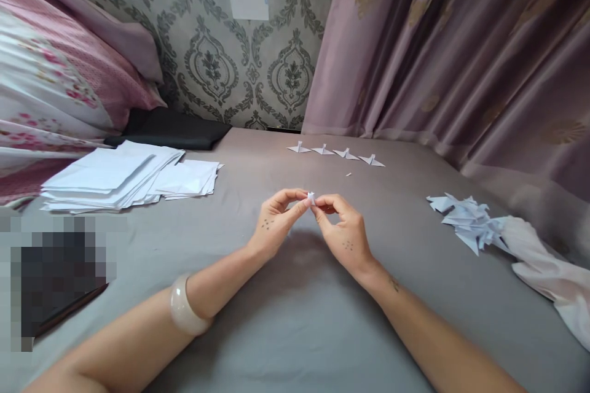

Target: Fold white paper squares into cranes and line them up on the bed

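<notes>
Between my two hands is a small piece of folded white paper [311, 198], pinched at fingertip height above the grey sheet. My left hand [278, 221] grips it from the left with thumb and index finger. From the right, my right hand [343, 227] pinches the same paper with thumb and forefinger. Most of the paper is covered by the fingertips, so its full shape is hidden. Beyond the hands stands a row of several folded paper cranes [345, 153] with spread wings. A tiny white scrap [349, 174] lies just in front of that row.
Stacked white paper sheets [106, 175] and smaller paper squares [188, 178] lie at left, before a black folded item [170, 128]. A blurred dark object [59, 282] is nearer. At right sit a heap of folded papers [472, 221] and a white cloth [539, 252], near the curtain [391, 43].
</notes>
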Action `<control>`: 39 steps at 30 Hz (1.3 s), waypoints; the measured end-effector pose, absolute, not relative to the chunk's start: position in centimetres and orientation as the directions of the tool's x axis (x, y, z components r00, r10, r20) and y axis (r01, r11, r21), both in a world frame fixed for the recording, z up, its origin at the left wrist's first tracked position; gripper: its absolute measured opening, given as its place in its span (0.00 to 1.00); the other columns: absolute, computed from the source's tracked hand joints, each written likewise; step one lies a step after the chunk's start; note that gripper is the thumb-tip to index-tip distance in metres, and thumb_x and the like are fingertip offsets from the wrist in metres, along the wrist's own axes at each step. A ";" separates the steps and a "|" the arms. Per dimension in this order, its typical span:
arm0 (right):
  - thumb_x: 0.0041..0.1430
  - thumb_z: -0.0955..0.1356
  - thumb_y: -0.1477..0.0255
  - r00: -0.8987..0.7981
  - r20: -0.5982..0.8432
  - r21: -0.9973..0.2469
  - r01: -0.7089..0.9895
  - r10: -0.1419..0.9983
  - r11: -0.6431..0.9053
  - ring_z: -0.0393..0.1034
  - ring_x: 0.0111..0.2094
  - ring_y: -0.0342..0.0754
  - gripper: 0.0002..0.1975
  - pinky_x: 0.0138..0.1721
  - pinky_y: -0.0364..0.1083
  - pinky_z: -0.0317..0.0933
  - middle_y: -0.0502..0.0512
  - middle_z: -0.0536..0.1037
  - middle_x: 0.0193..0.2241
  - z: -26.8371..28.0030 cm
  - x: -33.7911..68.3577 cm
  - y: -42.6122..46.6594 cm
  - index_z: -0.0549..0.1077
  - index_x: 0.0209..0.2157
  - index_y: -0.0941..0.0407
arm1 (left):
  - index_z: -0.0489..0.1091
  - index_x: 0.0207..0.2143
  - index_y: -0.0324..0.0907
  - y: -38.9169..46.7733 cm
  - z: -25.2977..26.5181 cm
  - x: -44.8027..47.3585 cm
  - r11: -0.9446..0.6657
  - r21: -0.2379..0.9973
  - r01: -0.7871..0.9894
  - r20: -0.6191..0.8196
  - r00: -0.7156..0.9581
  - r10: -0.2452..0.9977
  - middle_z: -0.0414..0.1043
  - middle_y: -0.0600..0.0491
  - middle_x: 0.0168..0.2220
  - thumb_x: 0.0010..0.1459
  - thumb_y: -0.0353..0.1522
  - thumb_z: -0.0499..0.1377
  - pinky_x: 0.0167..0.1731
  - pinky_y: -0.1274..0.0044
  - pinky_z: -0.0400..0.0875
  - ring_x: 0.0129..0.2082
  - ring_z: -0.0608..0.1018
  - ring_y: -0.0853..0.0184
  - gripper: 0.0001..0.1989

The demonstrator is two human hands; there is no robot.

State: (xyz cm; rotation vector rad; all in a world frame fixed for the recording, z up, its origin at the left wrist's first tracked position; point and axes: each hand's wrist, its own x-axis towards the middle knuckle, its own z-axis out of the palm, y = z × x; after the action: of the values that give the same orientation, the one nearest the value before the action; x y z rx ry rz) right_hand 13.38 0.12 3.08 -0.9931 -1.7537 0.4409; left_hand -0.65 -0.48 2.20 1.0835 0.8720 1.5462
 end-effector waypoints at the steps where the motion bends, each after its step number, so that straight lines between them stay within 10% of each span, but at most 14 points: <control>1: 0.58 0.67 0.74 -0.135 0.588 -0.700 0.409 0.798 0.585 0.70 0.33 0.43 0.02 0.38 0.45 0.64 0.50 0.76 0.31 2.8 13.4 0.2 0.72 0.33 0.54 | 0.75 0.31 0.39 -0.4 2.1 -0.7 -0.217 0.927 -0.305 0.203 -0.077 0.976 0.75 0.51 0.38 0.50 0.34 0.67 0.47 0.74 0.68 0.42 0.74 0.67 0.08; 16: 0.59 0.67 0.73 -0.054 0.440 -0.848 0.302 0.896 0.435 0.72 0.36 0.44 0.04 0.41 0.46 0.66 0.51 0.76 0.35 0.6 13.3 -0.4 0.71 0.37 0.53 | 0.74 0.34 0.40 -0.6 1.5 -1.2 -0.350 0.928 0.125 0.347 0.045 0.937 0.74 0.50 0.38 0.58 0.32 0.61 0.44 0.76 0.69 0.39 0.76 0.68 0.05; 39: 0.56 0.68 0.71 -0.097 0.221 -0.968 0.102 0.970 0.231 0.71 0.37 0.45 0.02 0.43 0.47 0.67 0.51 0.76 0.34 1.1 13.9 -0.4 0.74 0.33 0.53 | 0.73 0.34 0.39 -0.3 1.8 -1.9 -0.216 0.969 0.123 0.196 0.151 0.969 0.74 0.49 0.36 0.58 0.36 0.60 0.44 0.75 0.68 0.39 0.75 0.66 0.08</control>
State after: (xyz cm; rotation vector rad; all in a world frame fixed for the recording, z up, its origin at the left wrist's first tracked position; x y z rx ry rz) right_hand 13.94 -0.42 1.15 -1.0762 -1.4538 1.0417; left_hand -1.91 -0.30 1.80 1.5286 1.0991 1.1850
